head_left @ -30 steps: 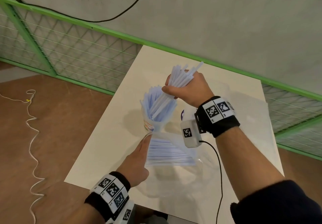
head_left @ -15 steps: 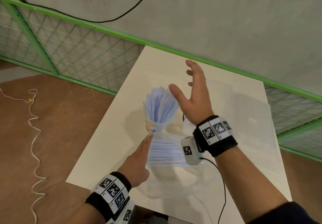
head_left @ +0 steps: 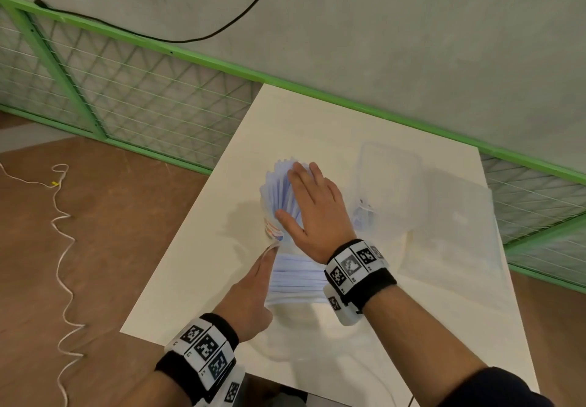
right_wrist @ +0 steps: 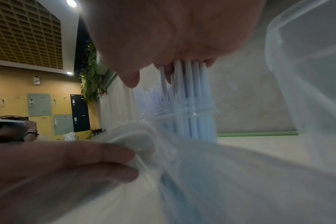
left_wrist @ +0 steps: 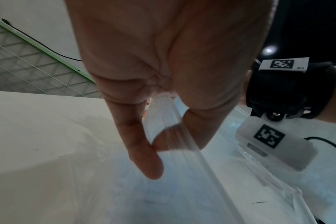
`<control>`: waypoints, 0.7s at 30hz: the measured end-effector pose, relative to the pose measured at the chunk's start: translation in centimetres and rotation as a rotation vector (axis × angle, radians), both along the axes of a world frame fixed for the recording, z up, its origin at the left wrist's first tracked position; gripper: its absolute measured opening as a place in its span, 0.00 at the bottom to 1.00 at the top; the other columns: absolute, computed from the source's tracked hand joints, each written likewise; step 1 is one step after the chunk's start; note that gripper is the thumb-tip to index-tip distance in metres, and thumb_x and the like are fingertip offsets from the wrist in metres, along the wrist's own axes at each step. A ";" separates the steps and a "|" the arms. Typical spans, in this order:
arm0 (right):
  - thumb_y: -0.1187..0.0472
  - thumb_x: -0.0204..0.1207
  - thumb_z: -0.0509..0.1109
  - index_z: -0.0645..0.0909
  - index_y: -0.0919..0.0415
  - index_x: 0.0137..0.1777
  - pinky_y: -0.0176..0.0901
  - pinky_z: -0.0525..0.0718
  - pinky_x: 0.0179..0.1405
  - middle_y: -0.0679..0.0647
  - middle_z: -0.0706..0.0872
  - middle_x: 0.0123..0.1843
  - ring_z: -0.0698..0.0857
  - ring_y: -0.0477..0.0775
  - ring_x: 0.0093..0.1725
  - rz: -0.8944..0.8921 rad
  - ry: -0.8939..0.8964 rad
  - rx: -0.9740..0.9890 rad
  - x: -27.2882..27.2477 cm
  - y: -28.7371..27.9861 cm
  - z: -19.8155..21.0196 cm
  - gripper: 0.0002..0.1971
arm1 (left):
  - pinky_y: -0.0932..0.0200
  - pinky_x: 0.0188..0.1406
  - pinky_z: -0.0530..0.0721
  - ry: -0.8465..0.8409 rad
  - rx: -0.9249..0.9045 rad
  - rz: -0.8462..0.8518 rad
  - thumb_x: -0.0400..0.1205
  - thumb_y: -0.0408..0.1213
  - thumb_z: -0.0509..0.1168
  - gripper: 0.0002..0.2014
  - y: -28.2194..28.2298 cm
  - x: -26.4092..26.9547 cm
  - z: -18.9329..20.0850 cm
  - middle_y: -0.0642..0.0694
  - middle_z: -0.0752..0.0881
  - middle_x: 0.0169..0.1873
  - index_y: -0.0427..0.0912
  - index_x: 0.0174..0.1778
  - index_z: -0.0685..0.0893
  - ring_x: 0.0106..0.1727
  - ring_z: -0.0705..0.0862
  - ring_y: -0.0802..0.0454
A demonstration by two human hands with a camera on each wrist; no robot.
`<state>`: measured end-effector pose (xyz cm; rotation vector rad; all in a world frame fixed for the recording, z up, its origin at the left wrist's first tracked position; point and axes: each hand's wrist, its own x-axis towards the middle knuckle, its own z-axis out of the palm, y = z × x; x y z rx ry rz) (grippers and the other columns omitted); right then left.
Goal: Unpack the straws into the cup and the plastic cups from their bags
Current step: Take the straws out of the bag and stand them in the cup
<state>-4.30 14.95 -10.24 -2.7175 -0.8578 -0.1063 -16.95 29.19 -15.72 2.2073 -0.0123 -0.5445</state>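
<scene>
A clear cup (head_left: 272,228) with a printed band stands mid-table, packed with pale blue straws (head_left: 279,184). My right hand (head_left: 314,207) lies flat on the straw tops, fingers straight. In the right wrist view the palm presses on the straws (right_wrist: 188,84) standing in the cup (right_wrist: 184,119). My left hand (head_left: 253,292) pinches the open edge of the clear straw bag (head_left: 298,280), which lies just in front of the cup with several straws in it. In the left wrist view, thumb and forefinger pinch the bag's edge strip (left_wrist: 173,131).
A clear bag of plastic cups (head_left: 390,184) lies to the right of the cup, and another clear bag (head_left: 453,232) lies further right. The white table (head_left: 196,264) ends close on the left. A green mesh fence (head_left: 126,99) runs behind.
My right hand let a bundle of straws go into the cup, opened, then came down flat onto the straw tops. The left hand kept its pinch on the bag.
</scene>
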 end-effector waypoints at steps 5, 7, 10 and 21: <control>0.36 0.82 0.52 0.51 0.56 0.87 0.52 0.50 0.82 0.50 0.49 0.88 0.46 0.55 0.87 -0.015 -0.075 0.073 0.9 1.5 0.0 0.39 | 0.53 0.72 0.77 0.000 -0.006 -0.009 0.72 0.22 0.61 0.54 0.0 0.0 -0.1 0.62 0.42 0.85 0.59 0.85 0.35 0.79 0.69 0.46; 0.38 0.82 0.55 0.55 0.50 0.86 0.56 0.53 0.81 0.47 0.54 0.88 0.49 0.59 0.87 0.026 -0.116 0.028 1.1 2.2 -0.2 0.35 | 0.52 0.73 0.77 0.001 -0.005 -0.008 0.71 0.22 0.61 0.54 0.0 0.0 -0.1 0.62 0.43 0.85 0.59 0.85 0.36 0.80 0.69 0.46; 0.39 0.83 0.55 0.66 0.48 0.82 0.61 0.59 0.79 0.45 0.67 0.83 0.56 0.63 0.85 0.068 -0.129 -0.036 1.5 3.0 -0.6 0.29 | 0.53 0.71 0.78 -0.003 -0.006 -0.002 0.71 0.22 0.61 0.55 0.1 -0.2 -0.1 0.63 0.43 0.85 0.61 0.84 0.35 0.79 0.70 0.45; 0.62 0.79 0.71 0.78 0.45 0.72 0.66 0.64 0.73 0.46 0.75 0.79 0.68 0.68 0.79 0.131 -0.258 -0.106 2.2 3.4 -1.7 0.23 | 0.54 0.71 0.79 -0.014 -0.010 0.000 0.71 0.22 0.60 0.55 0.3 -0.4 -0.1 0.64 0.42 0.85 0.61 0.84 0.35 0.79 0.69 0.47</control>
